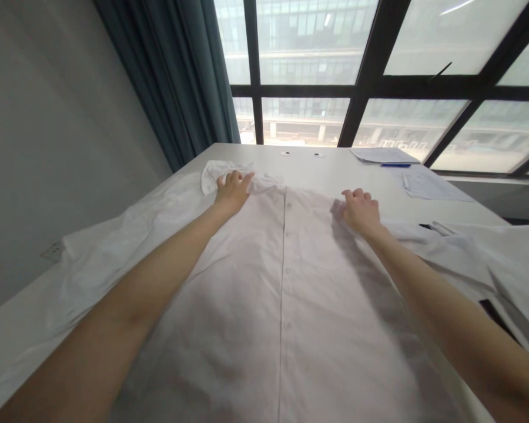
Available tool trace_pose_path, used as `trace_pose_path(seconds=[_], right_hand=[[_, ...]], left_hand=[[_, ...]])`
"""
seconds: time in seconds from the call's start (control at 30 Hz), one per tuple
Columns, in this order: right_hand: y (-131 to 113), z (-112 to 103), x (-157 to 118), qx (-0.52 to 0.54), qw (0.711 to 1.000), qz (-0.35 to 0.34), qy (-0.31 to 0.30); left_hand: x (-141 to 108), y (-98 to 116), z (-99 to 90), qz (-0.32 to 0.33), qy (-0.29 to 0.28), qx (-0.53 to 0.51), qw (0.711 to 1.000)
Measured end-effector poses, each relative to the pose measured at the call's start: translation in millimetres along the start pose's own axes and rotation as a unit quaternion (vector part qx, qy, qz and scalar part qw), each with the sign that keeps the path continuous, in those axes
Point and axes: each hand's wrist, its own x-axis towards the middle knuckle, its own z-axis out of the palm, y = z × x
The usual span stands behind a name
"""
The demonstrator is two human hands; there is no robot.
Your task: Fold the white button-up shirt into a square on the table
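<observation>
A white buttoned shirt [308,282] lies front side up on the white table, its button line running away from me down the middle. My left hand [234,192] is at its far left corner, fingers bent into the cloth beside some bunched white fabric [211,173]. At the far right corner my right hand [361,212] pinches the edge of the shirt, the fingers curled. Thin wrinkled white cloth [145,235] spreads along the left of the shirt; whether it is a separate piece, I cannot tell.
More white cloth [471,258] lies to the right, with dark items [498,320] partly showing. Paper sheets [383,155] and a blue pen [395,165] rest at the back right. Two round holes or caps sit near the table's far edge. A teal curtain [180,76] and window stand behind.
</observation>
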Motion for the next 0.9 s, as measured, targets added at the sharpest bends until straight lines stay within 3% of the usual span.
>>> trace_pose_path(seconds=[0.1,0.23,0.43,0.63,0.73,0.8,0.9], right_hand=[[-13.9,14.4,-6.3,0.002,0.997,-0.069,-0.031],[-16.4,37.9,-17.0,0.01,0.99,-0.119,-0.07],[-7.9,45.3,-21.5,-0.003,0.992,-0.123,-0.037],[-18.5,31.5,-30.1,-0.005,0.977,-0.211,0.002],[-16.3,31.3,-35.9,0.002,0.967,-0.253,-0.023],[-10.5,34.0,-38.9,0.005,0.968,-0.25,-0.035],[-1.6,38.7,-41.8,0.008,0.969,-0.241,-0.053]], left_hand=[[2.6,-3.5,14.4,-0.019,-0.056,0.026,0.998],[-2.6,-27.1,23.9,-0.039,-0.088,0.026,0.995],[-11.1,-73.4,11.2,-0.05,-0.101,0.021,0.993],[-8.0,-93.9,-8.5,-0.076,-0.023,0.016,0.997],[-7.6,-106.8,-12.8,-0.112,-0.108,-0.019,0.988],[-10.8,-118.3,-15.6,-0.103,-0.174,-0.03,0.979],[-18.6,-131.8,-22.2,-0.069,-0.201,-0.02,0.977]])
